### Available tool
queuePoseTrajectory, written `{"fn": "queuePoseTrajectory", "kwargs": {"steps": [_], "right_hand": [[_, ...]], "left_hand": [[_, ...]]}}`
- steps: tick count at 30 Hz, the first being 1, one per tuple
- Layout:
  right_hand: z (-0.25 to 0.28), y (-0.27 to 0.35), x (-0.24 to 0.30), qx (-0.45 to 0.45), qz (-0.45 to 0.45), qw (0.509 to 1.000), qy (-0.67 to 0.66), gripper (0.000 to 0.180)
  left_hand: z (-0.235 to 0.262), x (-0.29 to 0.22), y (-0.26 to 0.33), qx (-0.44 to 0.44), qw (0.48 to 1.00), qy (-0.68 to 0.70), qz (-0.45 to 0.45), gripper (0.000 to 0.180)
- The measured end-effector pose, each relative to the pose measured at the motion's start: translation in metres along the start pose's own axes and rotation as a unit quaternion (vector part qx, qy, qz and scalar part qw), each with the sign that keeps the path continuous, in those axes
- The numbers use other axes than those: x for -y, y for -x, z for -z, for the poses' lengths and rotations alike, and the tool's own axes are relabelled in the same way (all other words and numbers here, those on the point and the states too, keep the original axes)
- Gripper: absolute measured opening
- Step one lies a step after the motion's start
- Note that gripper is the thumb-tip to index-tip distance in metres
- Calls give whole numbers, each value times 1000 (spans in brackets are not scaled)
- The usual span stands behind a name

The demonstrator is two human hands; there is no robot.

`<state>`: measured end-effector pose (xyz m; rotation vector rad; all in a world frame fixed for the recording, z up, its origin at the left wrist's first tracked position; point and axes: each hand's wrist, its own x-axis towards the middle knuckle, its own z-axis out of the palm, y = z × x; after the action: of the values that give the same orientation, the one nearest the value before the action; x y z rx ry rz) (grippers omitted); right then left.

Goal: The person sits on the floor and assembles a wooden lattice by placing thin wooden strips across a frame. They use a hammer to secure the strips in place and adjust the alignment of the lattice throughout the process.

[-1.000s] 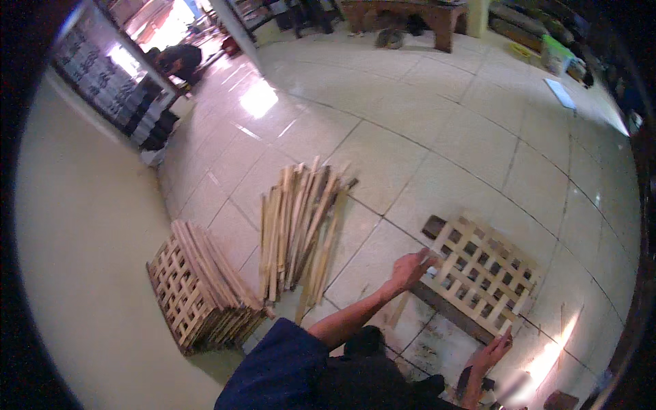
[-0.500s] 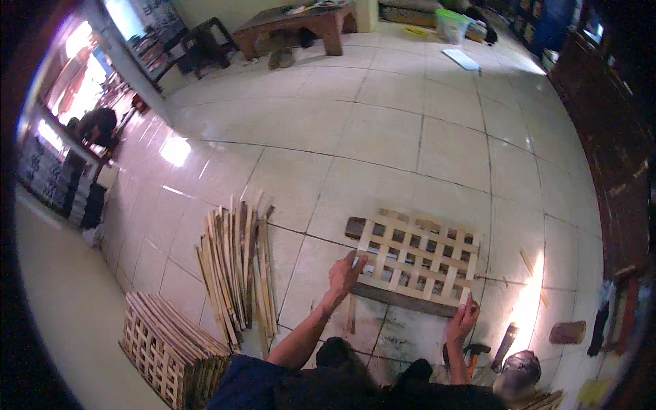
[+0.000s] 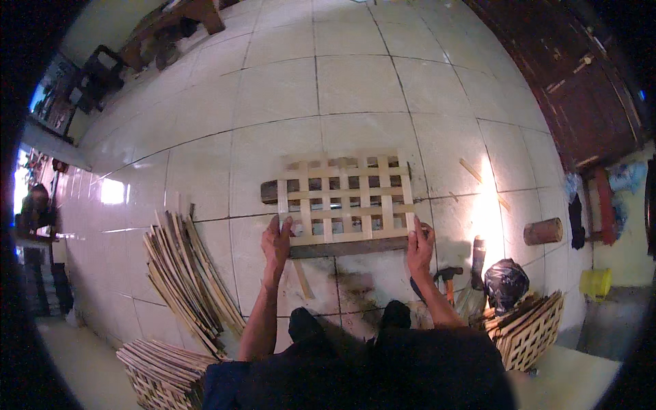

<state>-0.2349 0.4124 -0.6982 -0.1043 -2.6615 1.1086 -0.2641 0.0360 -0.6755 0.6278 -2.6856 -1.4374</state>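
- Here's the pale woven slat panel (image 3: 346,193), lying over dark wooden beams (image 3: 348,249), right between the two hands!
- Left hand (image 3: 277,239): fingers clamped on the panel's near left corner.
- Right hand (image 3: 420,242): pinching the panel's near right corner.
- Left of the panel, a loose fan of long, thin tan sticks (image 3: 179,277) on the pale tiled floor (image 3: 280,85).
- Nearer and right of the panel, an orange-handled, dark-headed hammer (image 3: 449,276).
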Motion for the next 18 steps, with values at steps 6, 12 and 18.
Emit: {"fn": "queuePoseTrajectory", "kwargs": {"steps": [6,12,18], "right_hand": [[2,-2,8,-4,7,1000,-14,41],[1,-5,5,-14,29,999,42,40],[4,-5,16,-5,5,1000,19,41]], "left_hand": [[1,-7,4,-16,998,35,-45,27],[1,-11,6,-22,998,1,-55,28],[1,-6,5,-22,998,-11,-56,29]]}}
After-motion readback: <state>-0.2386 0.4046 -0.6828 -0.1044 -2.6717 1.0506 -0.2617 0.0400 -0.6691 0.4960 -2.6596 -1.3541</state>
